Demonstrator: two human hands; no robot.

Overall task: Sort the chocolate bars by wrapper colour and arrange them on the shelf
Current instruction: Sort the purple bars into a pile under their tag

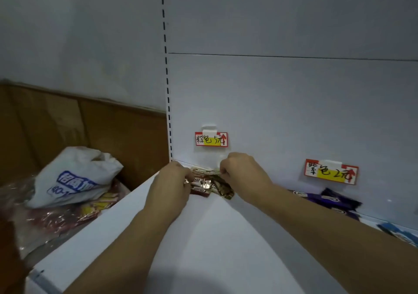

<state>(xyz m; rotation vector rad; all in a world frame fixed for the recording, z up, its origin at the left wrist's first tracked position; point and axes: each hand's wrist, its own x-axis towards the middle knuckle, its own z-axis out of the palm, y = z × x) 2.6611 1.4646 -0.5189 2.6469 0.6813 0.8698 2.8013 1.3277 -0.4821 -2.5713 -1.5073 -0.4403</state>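
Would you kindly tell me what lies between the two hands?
In the head view, the brown chocolate bars lie between the left hand and the right hand, which both hold them.

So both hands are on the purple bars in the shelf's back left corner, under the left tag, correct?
Not quite. The head view shows the left hand and right hand gripping the brown bars; the purple bars lie apart to the right, under the other tag. The back left corner of the shelf and the left tag are right.
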